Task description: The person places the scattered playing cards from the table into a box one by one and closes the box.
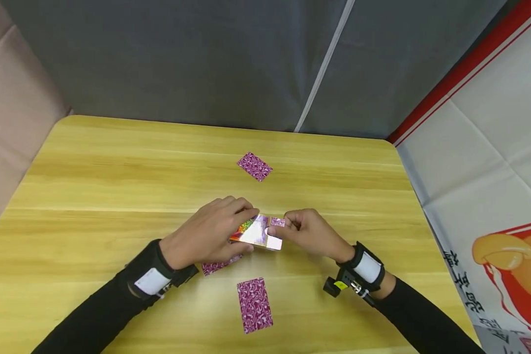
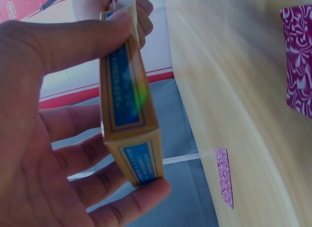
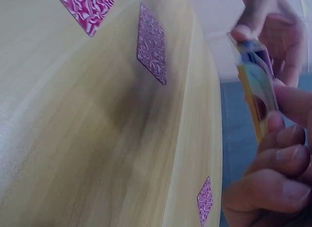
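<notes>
My left hand holds a small card box above the table, thumb along one narrow side and fingers under the other. The box has gold edges and blue panels, with a shiny coloured face. Its open end, with a white flap, points right. A purple-and-white patterned card shows at that opening, and my right hand pinches it between thumb and curled index finger. Whether it is one card or more is hidden. In the right wrist view, the right fingers are close against the box's end.
Three patterned cards lie apart on the wooden table: a far card, a near card, and one card partly under the left hand. A grey curtain stands behind the table, with pale panels at both sides.
</notes>
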A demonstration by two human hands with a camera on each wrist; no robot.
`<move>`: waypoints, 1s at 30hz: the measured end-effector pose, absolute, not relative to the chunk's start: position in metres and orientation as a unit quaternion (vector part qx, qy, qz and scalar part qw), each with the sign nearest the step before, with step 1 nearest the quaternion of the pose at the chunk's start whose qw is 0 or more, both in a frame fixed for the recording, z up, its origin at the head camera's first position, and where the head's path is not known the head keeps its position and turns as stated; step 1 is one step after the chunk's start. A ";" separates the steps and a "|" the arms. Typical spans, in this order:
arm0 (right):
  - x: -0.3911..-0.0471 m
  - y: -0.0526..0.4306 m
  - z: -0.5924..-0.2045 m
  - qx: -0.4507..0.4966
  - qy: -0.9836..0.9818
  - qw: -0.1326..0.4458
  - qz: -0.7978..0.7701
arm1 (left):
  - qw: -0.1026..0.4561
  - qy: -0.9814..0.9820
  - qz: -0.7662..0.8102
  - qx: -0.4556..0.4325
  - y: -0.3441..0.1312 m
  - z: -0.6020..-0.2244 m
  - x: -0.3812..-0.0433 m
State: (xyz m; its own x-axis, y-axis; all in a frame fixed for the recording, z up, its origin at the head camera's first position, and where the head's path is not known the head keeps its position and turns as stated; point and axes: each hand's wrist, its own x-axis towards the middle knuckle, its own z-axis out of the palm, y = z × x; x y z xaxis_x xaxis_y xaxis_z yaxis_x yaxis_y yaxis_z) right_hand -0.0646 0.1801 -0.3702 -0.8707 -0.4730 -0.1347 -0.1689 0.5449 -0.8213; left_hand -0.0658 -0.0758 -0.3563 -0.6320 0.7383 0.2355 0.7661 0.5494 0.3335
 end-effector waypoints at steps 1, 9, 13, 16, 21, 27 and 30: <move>-0.063 0.181 -0.371 -0.187 0.864 0.155 -0.441 | 0.035 -0.881 -0.203 -0.427 -0.076 -0.356 -0.066; -0.059 0.185 -0.349 -0.224 0.868 0.046 -0.440 | 0.045 -0.886 -0.194 -0.418 -0.080 -0.356 -0.068; -0.063 0.187 -0.362 -0.230 0.869 0.051 -0.435 | 0.045 -0.885 -0.198 -0.419 -0.078 -0.355 -0.068; -0.062 0.183 -0.364 -0.230 0.870 0.056 -0.432 | 0.044 -0.884 -0.201 -0.419 -0.077 -0.354 -0.067; -0.062 0.176 -0.363 -0.228 0.871 0.051 -0.432 | 0.042 -0.885 -0.196 -0.420 -0.074 -0.354 -0.066; -0.063 0.171 -0.360 -0.244 0.870 0.038 -0.426 | 0.044 -0.883 -0.196 -0.424 -0.072 -0.353 -0.065; -0.062 0.174 -0.360 -0.294 0.863 -0.010 -0.410 | 0.046 -0.884 -0.197 -0.422 -0.073 -0.353 -0.066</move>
